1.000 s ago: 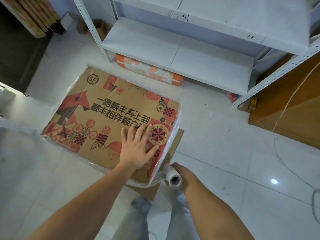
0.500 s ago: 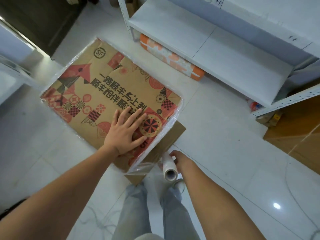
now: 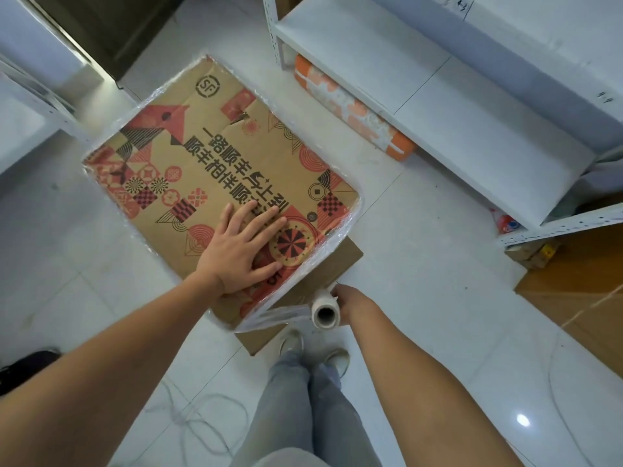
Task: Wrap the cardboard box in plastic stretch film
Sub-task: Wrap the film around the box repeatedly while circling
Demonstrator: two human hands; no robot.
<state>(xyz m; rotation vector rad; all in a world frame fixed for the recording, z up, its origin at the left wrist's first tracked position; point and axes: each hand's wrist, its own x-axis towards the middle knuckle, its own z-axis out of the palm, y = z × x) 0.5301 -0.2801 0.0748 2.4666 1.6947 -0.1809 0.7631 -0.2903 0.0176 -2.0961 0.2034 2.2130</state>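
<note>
The printed cardboard box point(image 3: 215, 170) stands on the tiled floor point(image 3: 421, 281) beside a white metal shelf point(image 3: 455, 106), its sides sheathed in clear stretch film point(image 3: 279, 313). The left hand point(image 3: 241, 247) lies flat on the box top, fingers spread straight, its grip holding nothing. The right hand point(image 3: 347, 298) has its grip wrapped around the film roll point(image 3: 324, 310) at the box's near corner, film stretching from roll to box.

You are looking through a wide-angle lens: the shelf unit point(image 3: 472, 106) at far right bows and leans outward. Light is soft, even and fairly bright, with faint shadows. A small lamp glare spot sits on the glossy floor tiles point(image 3: 523, 420) near right. Your forearms at the near edge look stretched and slightly soft; the centre is sharp.
</note>
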